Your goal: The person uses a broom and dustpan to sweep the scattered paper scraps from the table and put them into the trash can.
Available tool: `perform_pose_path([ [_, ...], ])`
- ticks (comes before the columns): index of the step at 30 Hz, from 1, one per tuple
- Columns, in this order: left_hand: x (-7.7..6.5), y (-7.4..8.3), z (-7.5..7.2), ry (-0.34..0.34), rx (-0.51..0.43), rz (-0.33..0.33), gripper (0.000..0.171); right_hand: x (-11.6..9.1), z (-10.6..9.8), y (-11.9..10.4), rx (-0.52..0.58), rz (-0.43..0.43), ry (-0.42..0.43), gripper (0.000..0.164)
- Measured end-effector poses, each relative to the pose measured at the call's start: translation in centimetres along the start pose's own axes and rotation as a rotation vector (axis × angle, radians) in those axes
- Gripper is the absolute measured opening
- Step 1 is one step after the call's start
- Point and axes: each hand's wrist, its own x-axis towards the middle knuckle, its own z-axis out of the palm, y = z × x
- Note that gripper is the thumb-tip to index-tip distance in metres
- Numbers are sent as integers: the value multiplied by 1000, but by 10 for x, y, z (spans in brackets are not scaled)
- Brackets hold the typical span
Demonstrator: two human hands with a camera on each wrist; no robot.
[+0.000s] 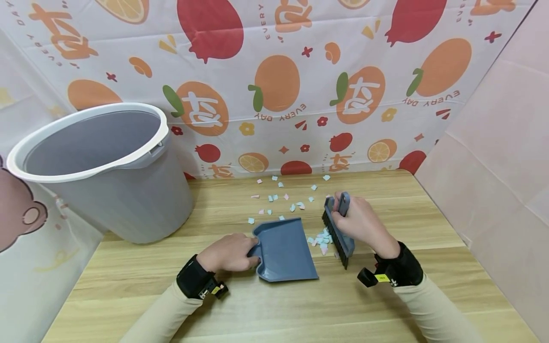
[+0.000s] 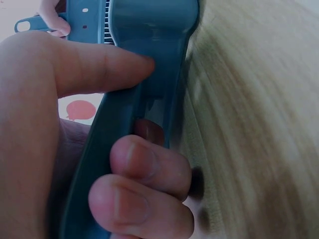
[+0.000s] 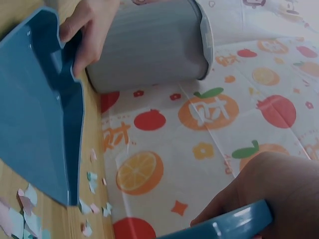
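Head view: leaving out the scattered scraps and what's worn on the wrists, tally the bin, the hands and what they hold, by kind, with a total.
Dustpan: 1
Brush: 1
Bin: 1
Left hand plus right hand: 2 hands
Total: 5

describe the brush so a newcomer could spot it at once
On the table, look right of the bin, past the dustpan. The brush is in the right hand, beside piled scraps. It's blue-grey like the dustpan, but has black bristles.
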Motion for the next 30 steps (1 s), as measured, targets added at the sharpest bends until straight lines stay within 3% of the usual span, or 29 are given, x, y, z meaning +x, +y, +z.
perform_pose_path([
  [6,-3,7,-7,-9,-37,4,19,4,12,-15,47,-9,-29,18],
  [10,-2,4,-4,-14,-14,-11,20,6,20,-25,72,-23,-39,18],
  [16,-8,17,-16,-12,-24,8,18,8,32,-38,115,-44,-63,15],
  [23,-13,37,-30,-48,-28,-66,15,10,39,-51,135,-75,-83,13],
  [30,-12,38,-30,-51,-8,-77,17,11,33,-55,182,-87,-58,15],
])
